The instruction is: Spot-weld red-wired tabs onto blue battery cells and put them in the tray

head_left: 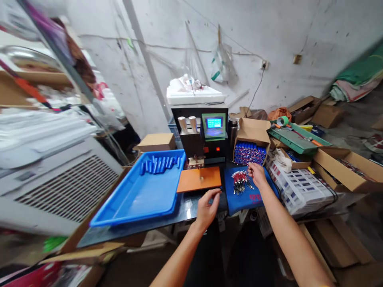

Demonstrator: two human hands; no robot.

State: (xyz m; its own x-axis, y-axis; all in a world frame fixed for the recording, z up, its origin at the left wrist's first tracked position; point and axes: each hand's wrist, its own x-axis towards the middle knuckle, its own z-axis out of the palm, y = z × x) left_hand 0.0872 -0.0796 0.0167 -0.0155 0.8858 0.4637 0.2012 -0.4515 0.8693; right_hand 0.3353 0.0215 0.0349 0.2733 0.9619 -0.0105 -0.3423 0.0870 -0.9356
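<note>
My left hand point(208, 205) is over the front edge of the table, just in front of the orange board point(199, 179), with thumb and fingers curled together; anything between them is too small to make out. My right hand point(256, 173) is closed in a pinch beside a pile of small red and black leads point(241, 182) on a blue cloth point(233, 204). What it pinches cannot be made out. Behind it, an open cardboard box point(254, 129) holds many blue cylinders point(249, 153). Beyond the orange board stands a black machine point(214, 158) with a lit screen point(214, 122).
On the left lies a blue tray point(149, 199) with several blue cylinders point(160, 164) at its far end. A white plastic crate point(299, 191), a green case point(299, 139) and open cardboard boxes point(350, 167) crowd the right. A grey slatted unit point(68, 191) stands far left.
</note>
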